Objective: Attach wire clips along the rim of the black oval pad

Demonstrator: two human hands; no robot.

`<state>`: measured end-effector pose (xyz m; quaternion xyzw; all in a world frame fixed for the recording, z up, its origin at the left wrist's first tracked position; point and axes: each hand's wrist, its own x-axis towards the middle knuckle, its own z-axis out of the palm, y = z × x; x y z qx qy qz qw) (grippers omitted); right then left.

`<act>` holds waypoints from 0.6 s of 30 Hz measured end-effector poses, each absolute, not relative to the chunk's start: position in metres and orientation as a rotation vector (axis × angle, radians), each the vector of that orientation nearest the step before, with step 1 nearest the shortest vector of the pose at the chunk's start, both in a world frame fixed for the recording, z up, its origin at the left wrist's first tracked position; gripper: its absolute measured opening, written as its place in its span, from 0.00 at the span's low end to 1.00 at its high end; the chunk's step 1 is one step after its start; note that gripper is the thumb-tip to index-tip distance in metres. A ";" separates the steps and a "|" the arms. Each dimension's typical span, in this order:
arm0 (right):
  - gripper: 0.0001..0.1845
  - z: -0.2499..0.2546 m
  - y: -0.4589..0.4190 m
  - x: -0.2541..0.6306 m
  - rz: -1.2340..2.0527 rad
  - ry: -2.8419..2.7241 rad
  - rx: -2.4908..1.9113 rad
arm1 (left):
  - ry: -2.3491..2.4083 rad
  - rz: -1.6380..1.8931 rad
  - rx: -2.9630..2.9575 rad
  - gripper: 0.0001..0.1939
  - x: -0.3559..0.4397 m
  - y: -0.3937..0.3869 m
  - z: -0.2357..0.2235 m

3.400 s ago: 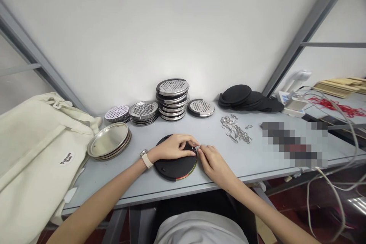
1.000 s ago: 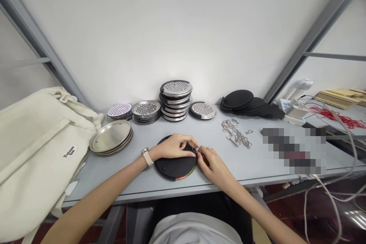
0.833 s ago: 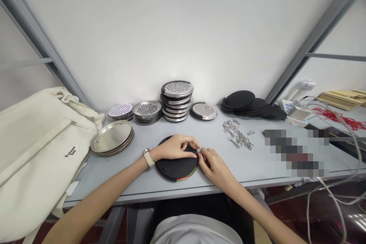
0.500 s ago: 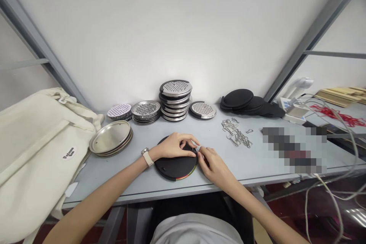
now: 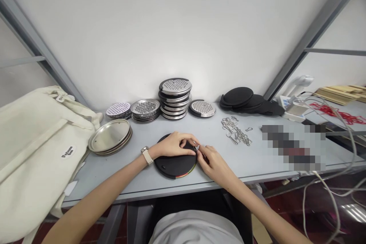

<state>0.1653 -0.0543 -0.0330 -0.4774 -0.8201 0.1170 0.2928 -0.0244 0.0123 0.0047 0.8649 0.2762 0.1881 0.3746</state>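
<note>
Left hand (image 5: pixel 173 145): fingers curled over the black disc (image 5: pixel 173 167), holding it flat against the table (image 5: pixel 160 188).
Right hand (image 5: pixel 215 164): fingertips (image 5: pixel 202 149) pinched together at the disc's rim; what they hold is too small to tell.
Disc: flat between the hands, near the table's front edge; the firm hold steadies the rim for close fingerwork.
Nearby: metal clips (image 5: pixel 236 133) to the right, steel graters (image 5: pixel 175 99) stacked behind.

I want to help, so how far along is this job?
Done: hard to tell, though the stacked steel grater discs and the pile of black discs sit apart at the back. In hand: the left hand holds a black disc while the right hand works at a small metal ring on its edge. Left: a heap of metal clips lies loose.
</note>
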 end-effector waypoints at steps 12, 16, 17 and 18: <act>0.15 -0.036 -0.053 0.166 0.297 -2.197 -1.272 | 0.707 0.506 2.222 0.18 -0.024 0.012 0.004; 0.15 -0.036 -0.053 0.166 0.268 -2.194 -1.263 | 0.736 0.504 2.194 0.18 -0.024 0.012 0.004; 0.15 -0.036 -0.053 0.165 0.264 -2.194 -1.263 | 0.740 0.505 2.189 0.18 -0.024 0.012 0.004; 0.15 -0.036 -0.053 0.165 0.265 -2.194 -1.262 | 0.741 0.505 2.183 0.17 -0.024 0.012 0.004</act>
